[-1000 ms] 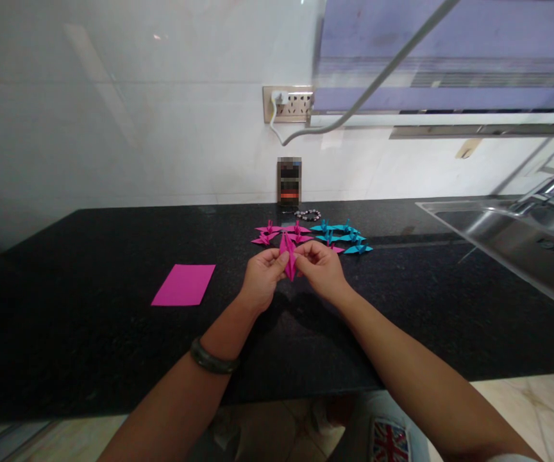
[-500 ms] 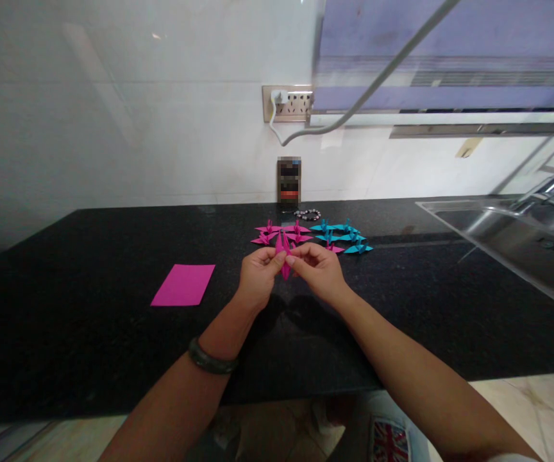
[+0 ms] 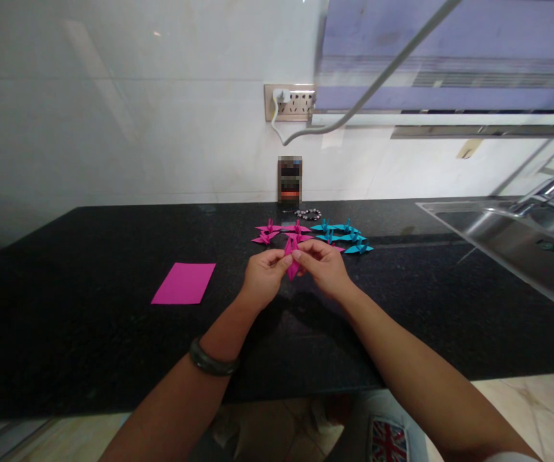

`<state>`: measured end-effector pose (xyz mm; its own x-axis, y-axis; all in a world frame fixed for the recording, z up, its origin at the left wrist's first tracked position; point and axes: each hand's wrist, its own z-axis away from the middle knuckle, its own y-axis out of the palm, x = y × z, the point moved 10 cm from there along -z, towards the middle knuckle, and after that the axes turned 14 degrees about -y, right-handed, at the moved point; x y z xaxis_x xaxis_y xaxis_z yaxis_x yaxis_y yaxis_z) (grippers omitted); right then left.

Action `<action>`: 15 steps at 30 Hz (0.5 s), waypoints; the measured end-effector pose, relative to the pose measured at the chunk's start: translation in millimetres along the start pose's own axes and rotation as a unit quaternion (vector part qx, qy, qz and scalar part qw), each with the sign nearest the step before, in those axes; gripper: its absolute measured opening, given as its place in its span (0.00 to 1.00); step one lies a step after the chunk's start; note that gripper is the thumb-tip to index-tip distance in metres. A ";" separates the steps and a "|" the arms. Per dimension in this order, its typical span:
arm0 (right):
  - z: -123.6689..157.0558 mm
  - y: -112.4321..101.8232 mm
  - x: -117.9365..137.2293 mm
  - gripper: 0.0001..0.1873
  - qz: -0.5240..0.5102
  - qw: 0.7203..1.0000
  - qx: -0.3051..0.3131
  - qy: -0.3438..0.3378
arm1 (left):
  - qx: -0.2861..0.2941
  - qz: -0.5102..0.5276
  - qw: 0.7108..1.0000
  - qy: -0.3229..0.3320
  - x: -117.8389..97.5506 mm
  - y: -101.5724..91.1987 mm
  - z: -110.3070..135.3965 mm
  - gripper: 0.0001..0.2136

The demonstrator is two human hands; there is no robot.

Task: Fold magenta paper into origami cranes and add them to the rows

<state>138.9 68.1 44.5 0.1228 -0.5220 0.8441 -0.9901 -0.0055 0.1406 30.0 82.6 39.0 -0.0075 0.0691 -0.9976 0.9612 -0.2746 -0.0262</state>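
Observation:
Over the black counter (image 3: pixel 89 333) my left hand (image 3: pixel 263 279) and my right hand (image 3: pixel 326 266) meet, both pinched on a small folded pink paper piece (image 3: pixel 291 264) held between their fingertips. Its point sticks up above my fingers and its lower tip hangs below them. A dark bracelet (image 3: pixel 212 363) circles my left wrist. Just behind my hands lie several finished pink paper cranes (image 3: pixel 277 232) and several blue paper cranes (image 3: pixel 344 235) in rows.
A flat pink paper sheet (image 3: pixel 183 283) lies on the counter to the left. A beaded bracelet (image 3: pixel 308 214) and a small dark object (image 3: pixel 290 180) stand against the wall. A steel sink (image 3: pixel 508 240) is at right. A wall socket (image 3: pixel 290 102) holds a plugged cable.
My hands have shifted slightly and come closer together on the pink piece, which has turned a little between my fingers. Nothing else has moved.

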 end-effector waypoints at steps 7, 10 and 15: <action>-0.1 -1.0 -2.4 0.10 -0.016 1.000 0.000 0.006 | 0.036 0.047 0.997 -0.043 6.2 9.3 -0.1 0.08; -0.4 -2.0 -2.3 0.11 -0.011 1.000 0.006 -0.001 | 0.048 0.053 0.996 -0.056 7.4 11.4 0.3 0.11; -1.1 -4.8 -6.3 0.11 0.003 1.000 0.012 0.001 | 0.020 -0.020 0.999 -0.016 2.4 5.0 -0.2 0.13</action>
<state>142.9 72.4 39.1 0.1166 -0.5199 0.8463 -0.9922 -0.0231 0.1225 34.8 81.6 36.5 -0.0542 0.0503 -0.9973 0.9482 -0.3106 -0.0672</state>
